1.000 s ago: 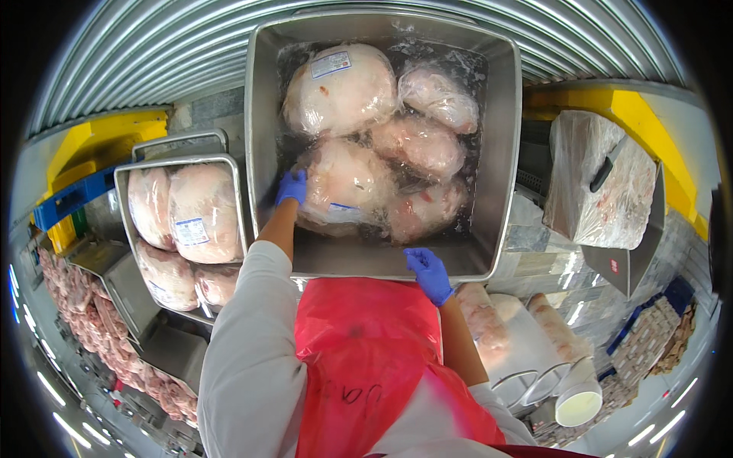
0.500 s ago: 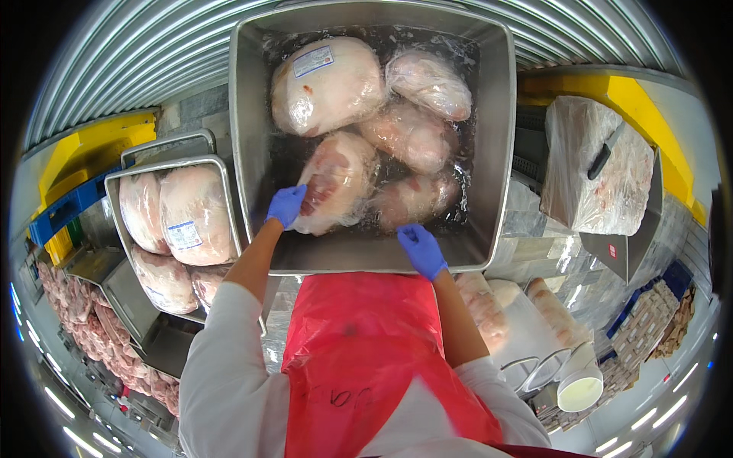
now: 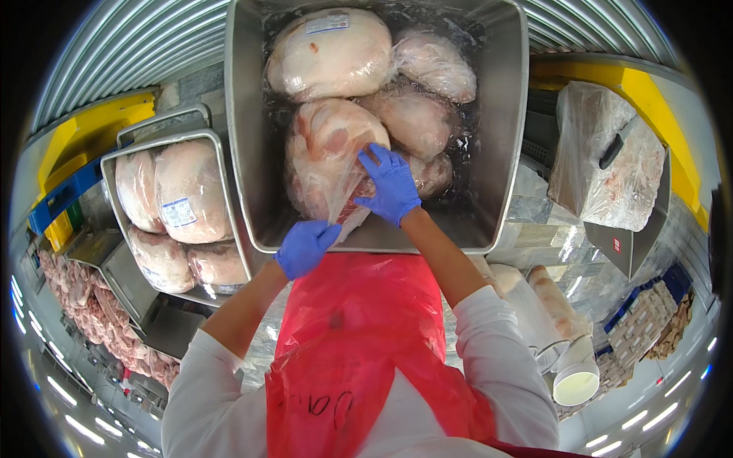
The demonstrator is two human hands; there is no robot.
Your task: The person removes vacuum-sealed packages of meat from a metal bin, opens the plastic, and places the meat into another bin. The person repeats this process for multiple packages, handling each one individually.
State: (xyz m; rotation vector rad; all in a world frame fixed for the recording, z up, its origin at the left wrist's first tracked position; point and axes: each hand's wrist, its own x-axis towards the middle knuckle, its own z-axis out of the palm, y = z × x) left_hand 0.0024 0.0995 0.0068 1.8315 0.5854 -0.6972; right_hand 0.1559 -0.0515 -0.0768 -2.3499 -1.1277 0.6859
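Left hand (image 3: 308, 248): and here the film (image 3: 343, 191), gathered tight, is pinched between thumb and fingertips, right by the near rim.
Right hand (image 3: 389, 187): fingers are spread over the joint's right side; whether film is caught beneath them cannot be told.
Joint (image 3: 328, 126): seated in the tub (image 3: 500, 130), directly beyond the left fingertips, its wrap drawn into a fold between both hands.
Labelled joint (image 3: 332, 57): parked farther beyond the fingers, just behind the handled one.
Smaller joints (image 3: 435, 67): crowded beyond and to the right of the right fingers.
Film risk: a tear looks possible if the left fingertips' pull is made too hard; a slip, if the plastic proves slick.
Joint risk: it might be rolled into its neighbours, and liquid (image 3: 467, 141) splashed, if the right fingers' support is lost.
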